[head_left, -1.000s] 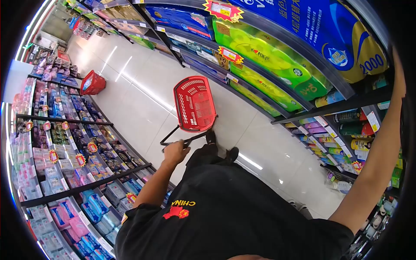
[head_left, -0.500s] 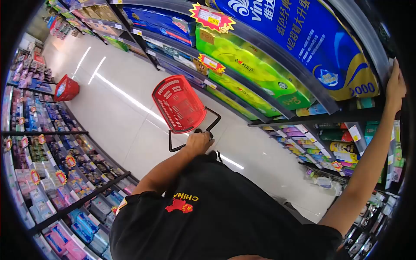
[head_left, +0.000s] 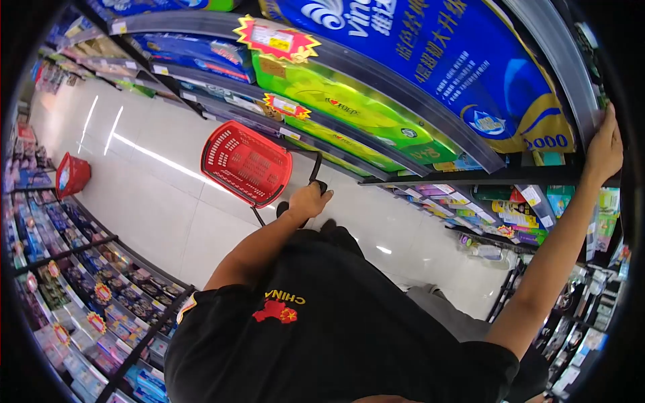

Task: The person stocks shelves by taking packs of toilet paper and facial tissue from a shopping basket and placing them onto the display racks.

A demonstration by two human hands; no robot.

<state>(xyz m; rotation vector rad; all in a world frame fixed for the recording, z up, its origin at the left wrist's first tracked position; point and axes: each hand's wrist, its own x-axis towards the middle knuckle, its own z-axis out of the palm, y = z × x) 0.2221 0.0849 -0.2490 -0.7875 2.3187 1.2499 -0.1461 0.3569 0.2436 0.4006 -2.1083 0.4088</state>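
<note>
Below the shelves, my left hand (head_left: 307, 203) is closed around the black handle (head_left: 315, 169) of a red plastic shopping basket (head_left: 250, 165). The basket hangs tilted over the floor, and no goods show inside it. At the far right, my right hand (head_left: 606, 151) lies against the grey shelf edge (head_left: 576, 87), with its visible fingers stretched out along it; some of its fingers are hidden. Beside that hand stands a large blue and gold tissue pack (head_left: 463, 74). Green tissue packs (head_left: 349, 107) sit on the neighbouring shelf.
Red and yellow price signs (head_left: 277, 41) stick out from the shelf edges. Another red basket (head_left: 72, 176) stands across the tiled floor (head_left: 158, 221). Shelves of small packaged goods (head_left: 114, 289) line the left side. Colourful packs and bottles (head_left: 514, 213) fill shelves at the right.
The red basket has shifted left in view and turned slightly with my left hand still on its handle. My right hand stays at the shelf edge. The whole view has shifted a little.
</note>
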